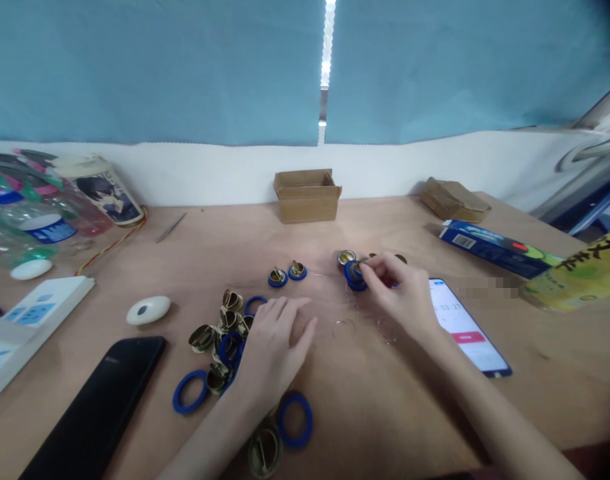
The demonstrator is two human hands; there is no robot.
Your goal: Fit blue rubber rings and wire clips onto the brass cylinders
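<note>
Hand (R) (403, 293) pinches 1 blue-ringed pc (353, 277), L hand (279, 337) loosely spread nr metal pcs (229, 321).

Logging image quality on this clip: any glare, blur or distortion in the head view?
Head view: the slit between the blue sheets is blown out white; head view: the blue-rimmed part at the fingers of the right hand looks soft, fine detail lost; head view: a blocky pixelated patch lies beside the lit phone; head view: the upper right corner darkens to black.
</note>
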